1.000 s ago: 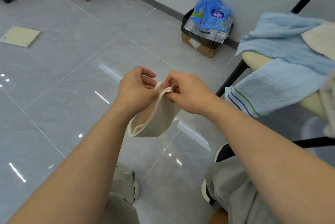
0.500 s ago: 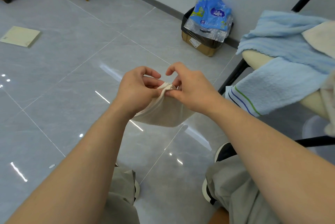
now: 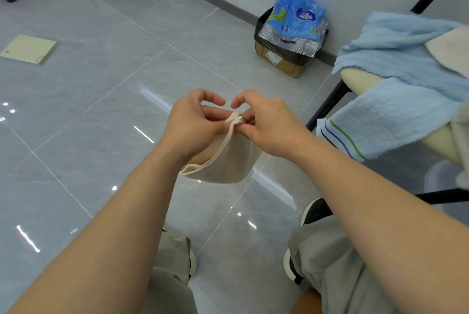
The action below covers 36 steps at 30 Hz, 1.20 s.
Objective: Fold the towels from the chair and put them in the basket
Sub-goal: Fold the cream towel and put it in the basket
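Left hand (image 3: 195, 120) and right hand (image 3: 269, 125) each pinched the gathered top corners of a folded cream towel (image 3: 225, 161), which hung vertically, fold downward, above the floor (image 3: 101, 85), left of the chair (image 3: 360, 80).

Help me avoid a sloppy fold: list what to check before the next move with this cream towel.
1. Left hand pinches the towel at its top edge: ok.
2. Right hand pinches the same edge: ok.
3. The towel hangs clear of the floor: ok.
4. Corners aligned: cannot tell, bunched between the hands.
5. Basket in view: not ok.
6. The chair holds blue towels to fold: ok.
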### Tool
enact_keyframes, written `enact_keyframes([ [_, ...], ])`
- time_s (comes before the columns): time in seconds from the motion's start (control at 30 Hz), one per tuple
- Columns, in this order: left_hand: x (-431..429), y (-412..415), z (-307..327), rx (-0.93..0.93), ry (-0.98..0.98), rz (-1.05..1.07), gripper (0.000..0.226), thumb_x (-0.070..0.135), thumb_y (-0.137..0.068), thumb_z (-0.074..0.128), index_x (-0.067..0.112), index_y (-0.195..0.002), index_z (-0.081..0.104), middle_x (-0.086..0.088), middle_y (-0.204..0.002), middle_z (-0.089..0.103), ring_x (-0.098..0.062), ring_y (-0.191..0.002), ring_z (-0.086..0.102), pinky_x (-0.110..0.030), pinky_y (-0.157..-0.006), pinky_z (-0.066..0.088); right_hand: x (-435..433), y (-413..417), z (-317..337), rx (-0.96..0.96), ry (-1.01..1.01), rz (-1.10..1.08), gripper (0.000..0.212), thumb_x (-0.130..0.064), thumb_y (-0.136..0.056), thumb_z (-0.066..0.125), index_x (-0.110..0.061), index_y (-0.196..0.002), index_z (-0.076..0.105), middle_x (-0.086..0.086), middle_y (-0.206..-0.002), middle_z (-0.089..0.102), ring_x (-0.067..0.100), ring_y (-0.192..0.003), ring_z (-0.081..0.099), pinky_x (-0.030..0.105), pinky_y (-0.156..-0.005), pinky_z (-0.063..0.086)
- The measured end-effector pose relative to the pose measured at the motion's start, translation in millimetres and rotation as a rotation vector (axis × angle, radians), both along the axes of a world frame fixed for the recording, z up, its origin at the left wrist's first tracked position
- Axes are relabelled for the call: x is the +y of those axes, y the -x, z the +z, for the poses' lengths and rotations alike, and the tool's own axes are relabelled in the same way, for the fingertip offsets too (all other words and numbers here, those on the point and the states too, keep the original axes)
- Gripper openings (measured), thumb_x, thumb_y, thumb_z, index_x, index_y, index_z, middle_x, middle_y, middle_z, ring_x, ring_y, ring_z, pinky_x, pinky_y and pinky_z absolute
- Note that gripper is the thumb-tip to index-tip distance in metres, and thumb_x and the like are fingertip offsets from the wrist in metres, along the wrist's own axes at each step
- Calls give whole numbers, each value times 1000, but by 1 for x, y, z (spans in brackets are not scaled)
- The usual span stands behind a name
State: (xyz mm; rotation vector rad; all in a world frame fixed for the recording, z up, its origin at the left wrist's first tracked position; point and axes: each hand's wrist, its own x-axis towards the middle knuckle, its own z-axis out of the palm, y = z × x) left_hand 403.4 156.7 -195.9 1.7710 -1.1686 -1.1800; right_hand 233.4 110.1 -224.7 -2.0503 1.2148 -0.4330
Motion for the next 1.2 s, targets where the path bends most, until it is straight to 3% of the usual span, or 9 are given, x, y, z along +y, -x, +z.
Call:
enact_keyframes([
  [0.23, -1, -3, -4, 51, -15, -39, 44, 1, -74, 83, 18, -106, 58, 1, -90, 78, -15, -87, 75, -45, -87, 59, 0, 1, -2, 57, 37, 13, 19, -29, -94, 67, -30, -110, 56, -7, -89, 72, 10, -82, 67, 37, -76, 59],
  [0.43, -1, -4, -5, 54, -1, -39, 52, -4, -73, 82, 20, -108, 51, -3, -94, 76, -16, -84, 75, -40, -81, 60, 0, 1, -3, 103, 124, 21, 20, -31, -87, 69, -29, -101, 55, -5, -71, 71, 9, -70, 64, 38, -69, 57],
  [0.6, -4, -15, -7, -229, -39, -147, 41, -3, -75, 65, 23, -106, 60, 3, -97, 70, -12, -85, 71, -32, -72, 59, -4, 3, 1, 102, 155, -22, 20, -28, -84, 70, -27, -99, 59, -6, -72, 71, 8, -69, 64, 30, -69, 55],
  [0.73, -2, -33, -15, -579, -163, -274, 13, 24, -78, 66, 24, -91, 67, 7, -90, 68, -14, -84, 62, -29, -65, 49, -7, 6, 3, 77, 162, -59, 18, -27, -81, 70, -27, -95, 59, -7, -69, 71, 6, -70, 63, 26, -70, 52],
  [0.8, 1, -38, -17, -646, -285, -310, 15, 32, -83, 64, 18, -88, 67, -1, -85, 69, -18, -78, 64, -30, -62, 49, -8, 7, 3, 71, 162, -67, 17, -27, -82, 70, -28, -94, 59, -7, -68, 70, 6, -69, 63, 25, -69, 51],
  [0.87, 1, -41, -18, -552, -422, -281, 13, 18, -88, 59, 10, -90, 69, -11, -79, 73, -24, -71, 72, -36, -68, 61, -9, 9, 3, 77, 165, -75, 16, -28, -82, 70, -28, -94, 58, -6, -68, 70, 7, -69, 62, 26, -68, 51],
  [0.97, 0, -43, -15, -348, -490, -127, 29, -7, -88, 46, 7, -93, 71, -17, -75, 75, -25, -67, 76, -40, -72, 63, -14, 16, 4, 141, 139, -81, 15, -30, -83, 67, -29, -93, 57, -6, -71, 68, 12, -71, 62, 33, -69, 54],
  [1.07, -3, -44, -12, -285, -454, -80, 34, -15, -84, 51, 7, -93, 74, -16, -72, 75, -25, -69, 76, -38, -71, 64, -18, 24, 5, 237, 108, -66, 15, -34, -85, 64, -31, -95, 55, -7, -76, 66, 16, -76, 62, 37, -68, 55],
  [1.2, -1, -45, -10, -297, -431, -149, 32, -15, -79, 64, 11, -90, 78, -12, -72, 75, -20, -68, 75, -28, -65, 63, -19, 29, 7, 332, 166, 19, 15, -40, -86, 65, -34, -94, 54, -12, -92, 57, 15, -83, 56, 27, -63, 39],
])
